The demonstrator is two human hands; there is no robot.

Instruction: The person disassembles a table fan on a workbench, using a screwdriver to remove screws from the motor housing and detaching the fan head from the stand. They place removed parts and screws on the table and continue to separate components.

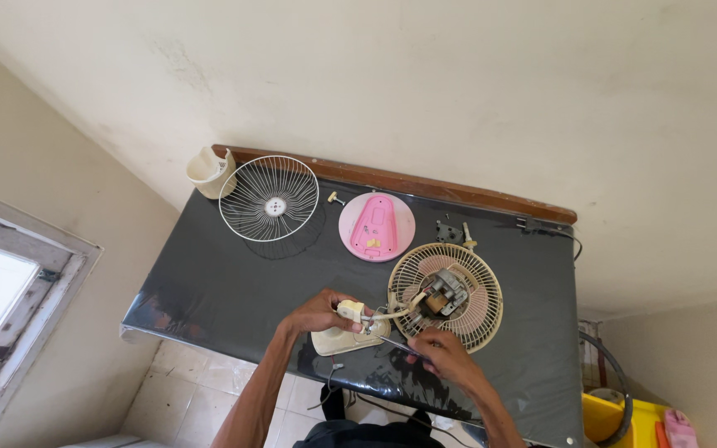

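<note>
Near the front edge of the black table (209, 282), the left hand (319, 313) is closed around a small cream switch housing (350, 311), held just above a cream fan base (348, 338). Beside it the right hand (440, 352) grips a thin screwdriver (396, 343), its tip pointing at the base. Just right of the housing lies a beige rear fan guard (470, 323) with the bare motor (441, 292) in its middle. Farther back on the table rest a pink round cover (377, 226), a white wire front guard (269, 199) and, in the far left corner, a cream plastic cup-shaped part (211, 172). Small dark parts (450, 233) lie near the wall (458, 83), and a yellow bin (624, 419) stands on the floor at right
</note>
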